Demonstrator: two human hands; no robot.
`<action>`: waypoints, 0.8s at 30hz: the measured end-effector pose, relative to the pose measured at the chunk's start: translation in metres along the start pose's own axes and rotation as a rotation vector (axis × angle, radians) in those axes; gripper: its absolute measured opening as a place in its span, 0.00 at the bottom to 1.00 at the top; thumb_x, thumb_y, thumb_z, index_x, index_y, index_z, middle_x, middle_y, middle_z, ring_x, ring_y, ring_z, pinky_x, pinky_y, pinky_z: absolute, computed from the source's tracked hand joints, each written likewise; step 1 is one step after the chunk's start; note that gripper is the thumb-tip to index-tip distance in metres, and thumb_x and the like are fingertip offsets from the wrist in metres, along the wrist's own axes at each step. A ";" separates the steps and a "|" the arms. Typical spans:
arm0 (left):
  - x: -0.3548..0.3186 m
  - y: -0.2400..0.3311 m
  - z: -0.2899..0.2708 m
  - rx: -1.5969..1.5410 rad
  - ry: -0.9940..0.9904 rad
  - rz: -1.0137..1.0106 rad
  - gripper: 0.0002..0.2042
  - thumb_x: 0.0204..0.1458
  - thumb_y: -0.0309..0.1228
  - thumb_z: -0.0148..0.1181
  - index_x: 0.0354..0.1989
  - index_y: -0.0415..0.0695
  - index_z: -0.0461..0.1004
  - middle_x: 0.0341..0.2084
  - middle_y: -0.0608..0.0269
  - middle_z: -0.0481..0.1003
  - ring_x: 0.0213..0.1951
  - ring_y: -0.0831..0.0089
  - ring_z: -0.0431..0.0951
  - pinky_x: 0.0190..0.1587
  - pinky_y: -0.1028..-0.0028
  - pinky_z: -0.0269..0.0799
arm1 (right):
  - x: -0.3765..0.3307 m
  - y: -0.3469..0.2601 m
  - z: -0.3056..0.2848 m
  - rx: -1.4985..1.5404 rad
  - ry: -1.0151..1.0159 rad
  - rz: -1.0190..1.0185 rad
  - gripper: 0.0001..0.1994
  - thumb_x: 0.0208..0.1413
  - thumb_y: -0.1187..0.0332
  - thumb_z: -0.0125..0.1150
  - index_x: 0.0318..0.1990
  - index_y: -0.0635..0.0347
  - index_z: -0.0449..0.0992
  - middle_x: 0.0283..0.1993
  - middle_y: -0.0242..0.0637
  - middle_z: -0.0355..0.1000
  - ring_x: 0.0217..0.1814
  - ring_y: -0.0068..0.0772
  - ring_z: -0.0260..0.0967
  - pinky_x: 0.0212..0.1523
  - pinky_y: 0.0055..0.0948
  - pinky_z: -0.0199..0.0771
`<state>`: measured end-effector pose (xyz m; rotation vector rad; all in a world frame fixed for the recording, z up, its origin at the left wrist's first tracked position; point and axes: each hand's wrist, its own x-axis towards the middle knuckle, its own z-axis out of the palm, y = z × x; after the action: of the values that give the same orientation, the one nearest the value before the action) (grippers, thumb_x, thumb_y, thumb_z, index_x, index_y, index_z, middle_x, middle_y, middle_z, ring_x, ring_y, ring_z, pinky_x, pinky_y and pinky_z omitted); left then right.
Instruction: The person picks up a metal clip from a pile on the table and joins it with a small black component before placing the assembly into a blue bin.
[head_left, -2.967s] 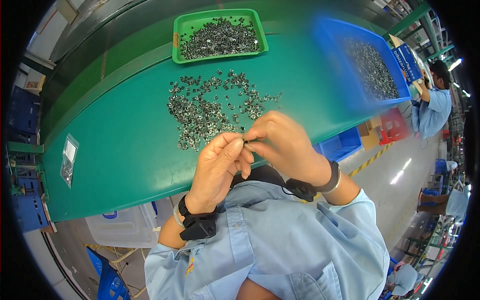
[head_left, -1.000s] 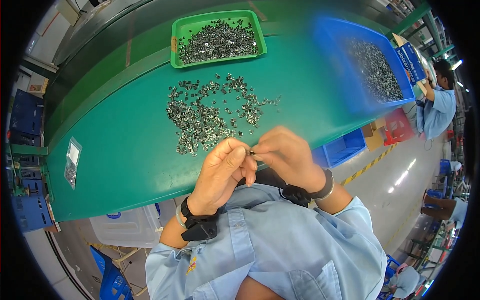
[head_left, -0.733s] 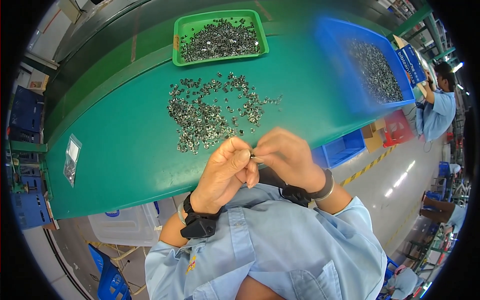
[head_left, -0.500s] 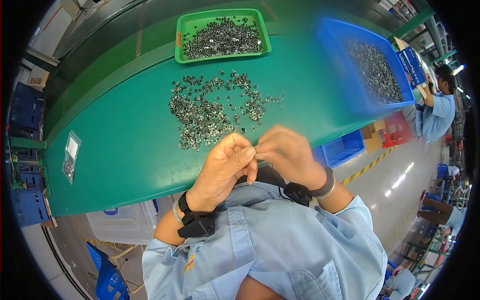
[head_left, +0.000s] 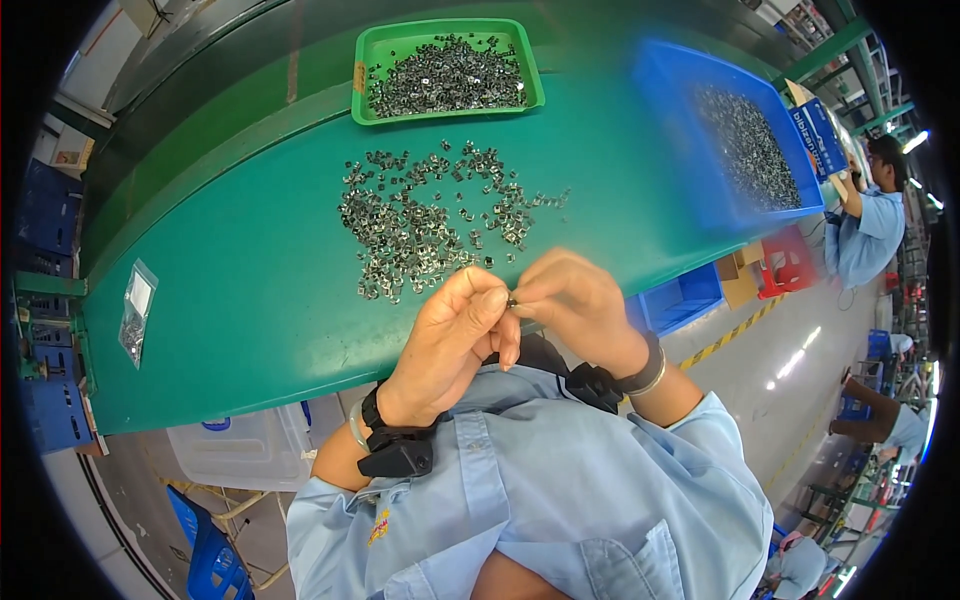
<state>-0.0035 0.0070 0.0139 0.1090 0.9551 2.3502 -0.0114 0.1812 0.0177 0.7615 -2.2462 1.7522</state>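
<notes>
My left hand [head_left: 452,345] and my right hand [head_left: 582,312] meet over the near edge of the green table [head_left: 250,330]. Thumb and finger of each pinch a small dark metal part [head_left: 511,302], mostly covered by the fingertips. Just beyond the hands lies a loose pile of small shiny metal parts [head_left: 405,235], scattered more thinly toward its right side. Behind the pile, a green tray [head_left: 535,85] holds many more such parts.
At the right, a large blue bin [head_left: 665,130] holds small metal pieces. A clear plastic bag [head_left: 136,312] lies on the table's left end. Below the table's right edge are a blue crate [head_left: 685,300] and a red stool [head_left: 788,262]. A co-worker [head_left: 868,235] stands at far right.
The dark part between my fingertips shows more now. My hands stay joined in nearly the same spot, the right one slightly blurred. The pile and trays look the same.
</notes>
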 end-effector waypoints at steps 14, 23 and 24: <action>0.004 0.003 -0.016 -0.057 0.053 0.060 0.08 0.61 0.30 0.45 0.44 0.42 0.64 0.26 0.61 0.70 0.22 0.73 0.70 0.25 0.75 0.68 | 0.150 0.021 -0.050 -0.184 -0.070 0.153 0.06 0.53 0.71 0.59 0.36 0.64 0.73 0.33 0.32 0.72 0.36 0.22 0.69 0.38 0.22 0.69; 0.003 0.002 -0.022 -0.063 -0.022 0.036 0.07 0.60 0.30 0.46 0.43 0.41 0.64 0.26 0.60 0.71 0.22 0.73 0.71 0.25 0.73 0.69 | 0.075 0.043 -0.093 -0.505 -0.167 0.449 0.09 0.53 0.69 0.59 0.39 0.63 0.72 0.37 0.33 0.72 0.40 0.22 0.70 0.41 0.24 0.70; 0.003 0.001 -0.022 -0.049 -0.028 0.033 0.07 0.60 0.30 0.47 0.43 0.41 0.64 0.26 0.60 0.71 0.22 0.73 0.71 0.25 0.73 0.69 | 0.069 0.040 -0.092 -0.507 -0.163 0.454 0.09 0.53 0.69 0.59 0.39 0.63 0.72 0.37 0.33 0.72 0.40 0.22 0.70 0.41 0.24 0.70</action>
<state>-0.0133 -0.0054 -0.0018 0.1387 0.8879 2.3939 -0.1047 0.2559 0.0406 0.3102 -2.9747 1.1852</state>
